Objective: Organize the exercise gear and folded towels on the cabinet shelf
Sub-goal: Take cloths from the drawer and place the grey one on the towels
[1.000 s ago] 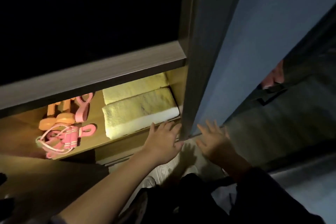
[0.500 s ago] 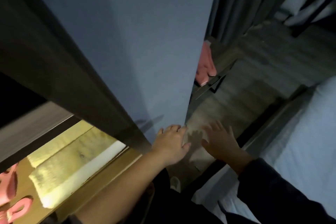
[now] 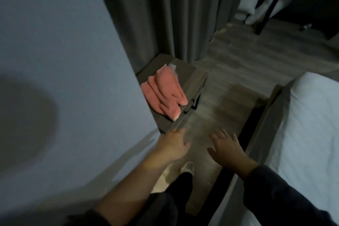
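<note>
A dim room with a grey plank floor [image 3: 229, 71]. A grey curtain [image 3: 174, 14] hangs at the top centre of the frame and a white-sheeted bed [image 3: 311, 124] runs down the right edge. The whole left side is filled by a blue-grey panel [image 3: 64, 42], most likely the cabinet's door or side. The shelf itself is out of view.

The pink towels [image 3: 163, 93] lie folded on a low wooden bench [image 3: 196, 77] in the middle of the frame. They sit just beyond the panel's right edge, one corner reaching the bench's near rim.

Both hands are held out low over the floor, below the bench. The left hand [image 3: 172, 145] is at the panel's lower right edge; blur hides whether it touches it. The right hand [image 3: 227, 147] is a little apart to its right. The fingers [image 3: 222, 134] of both hands are spread and hold nothing. A pale shoe [image 3: 188, 168] shows beneath them.

This looks like a fetching step: the person faces the towels that are not yet stored and reaches toward them empty-handed. The next move calls for reaching up to the bench and sliding the fingers under the stack from both sides so the folds stay together. The stack would then go round the panel edge to the shelf. Loose terry layers may slip apart if gripped only from the top.
</note>
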